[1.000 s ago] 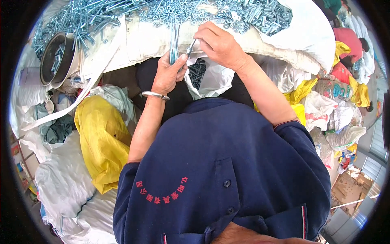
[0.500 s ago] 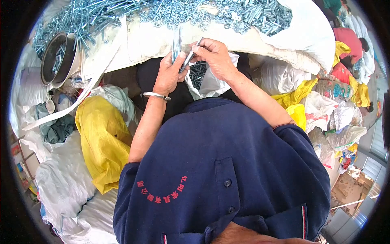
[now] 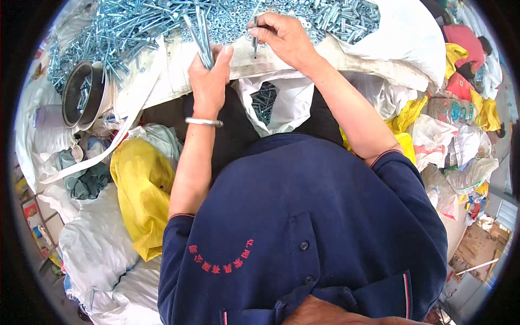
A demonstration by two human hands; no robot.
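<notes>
My left hand [image 3: 209,76] is closed round a bundle of long silvery bolts [image 3: 201,42], which point up and away over the edge of the work surface. Between thumb and fingers of my right hand [image 3: 287,39] hangs one upright bolt with a sleeve [image 3: 255,39], pinched near its upper part. Beyond the hands lie loose metal parts: long bolts [image 3: 138,27] to the left, small nuts and washers [image 3: 225,32] in the middle, short tube sleeves [image 3: 352,21] to the right. An opened white bag [image 3: 295,100] in my lap holds many darker metal pieces [image 3: 264,100].
A round dark pan [image 3: 67,100] with a few bolts stands at the left edge. Yellow sack [image 3: 142,200] and white sacks [image 3: 97,238] lie to my left. More bags [image 3: 428,141] are heaped on the right. A person in red [image 3: 463,43] bends at the far right.
Both hands have moved apart and farther forward over the work surface. My left hand has shifted left with the bundle; my right has carried the bolt up to the nuts and washers.
</notes>
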